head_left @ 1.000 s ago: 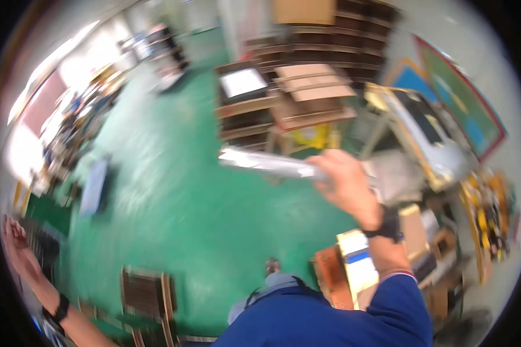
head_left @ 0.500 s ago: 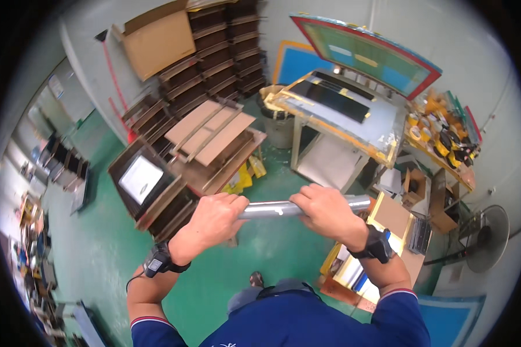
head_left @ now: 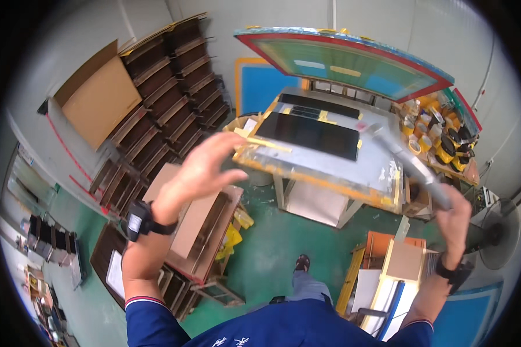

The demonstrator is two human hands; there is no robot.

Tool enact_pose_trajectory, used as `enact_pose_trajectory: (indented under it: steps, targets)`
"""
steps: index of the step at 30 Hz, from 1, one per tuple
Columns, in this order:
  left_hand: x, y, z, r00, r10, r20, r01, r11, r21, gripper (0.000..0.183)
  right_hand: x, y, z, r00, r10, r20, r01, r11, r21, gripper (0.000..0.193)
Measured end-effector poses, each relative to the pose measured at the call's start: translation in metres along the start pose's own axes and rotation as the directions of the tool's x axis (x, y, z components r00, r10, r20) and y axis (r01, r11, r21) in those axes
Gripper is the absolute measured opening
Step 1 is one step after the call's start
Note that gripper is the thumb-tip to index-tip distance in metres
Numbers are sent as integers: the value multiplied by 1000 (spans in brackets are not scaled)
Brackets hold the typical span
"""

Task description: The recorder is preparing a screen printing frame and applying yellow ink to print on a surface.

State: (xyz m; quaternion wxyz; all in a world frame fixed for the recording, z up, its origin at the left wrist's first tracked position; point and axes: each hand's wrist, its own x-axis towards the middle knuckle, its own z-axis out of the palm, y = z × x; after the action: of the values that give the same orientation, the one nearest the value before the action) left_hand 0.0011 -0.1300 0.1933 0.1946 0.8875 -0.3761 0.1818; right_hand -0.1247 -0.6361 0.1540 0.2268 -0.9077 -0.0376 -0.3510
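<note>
"One grey tube: where is it?"

"Clasped near one end in the person's right hand, slanting up before the table's right side."

"And the left hand?"

"Empty and spread, near the table's left corner, well apart from the right."

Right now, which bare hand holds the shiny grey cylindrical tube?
The right hand, gripping the tube by one end; the left hand is open and holds nothing.
</note>
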Motion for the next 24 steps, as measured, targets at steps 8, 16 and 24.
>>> enact_pose_trajectory:
  steps: [8,16,24]
  targets:
    - [181,-199,-16,922,-275,-272,244,960,-139,62,123,72,-55,942,67,-328,-178,930,-322,42]
    - [331,-368,30,856,-136,-498,107,991,-86,60,197,6,-25,930,52,-364,-205,895,-396,40]
    - [282,-355,71,867,43,-496,22,992,125,33,314,-50,118,985,28,-169,-97,906,-413,44]
